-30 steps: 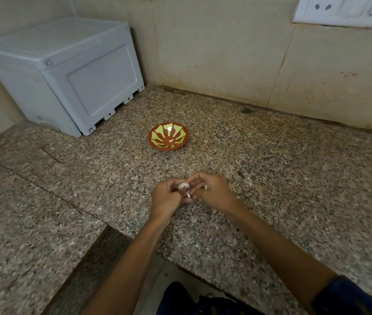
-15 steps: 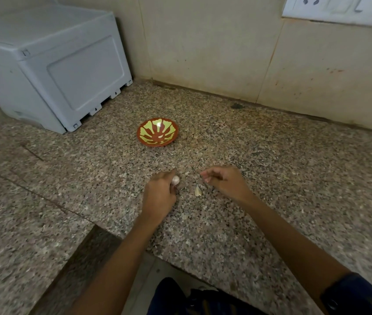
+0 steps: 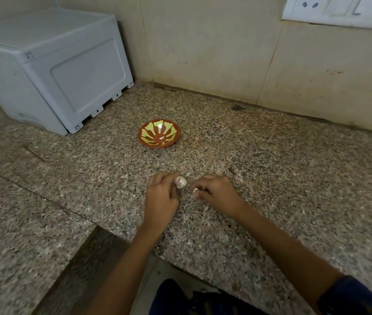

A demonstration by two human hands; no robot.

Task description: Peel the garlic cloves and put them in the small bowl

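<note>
Two hands low, left hand [image 3: 160, 196] pinching garlic [image 3: 181, 182]

Both forearms are seen bare from wrist to elbow. A dark blue sleeve [image 3: 357, 296] is worn on the right arm, its edge visible at the lower right of the frame. Dark blue clothing [image 3: 180, 298] is visible at the bottom centre. No rings or watch are worn on the left hand [image 3: 161, 196] or right hand [image 3: 217, 192].

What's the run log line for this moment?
left hand: holds garlic | right hand: pinches small piece | bowl: beyond hands
</note>
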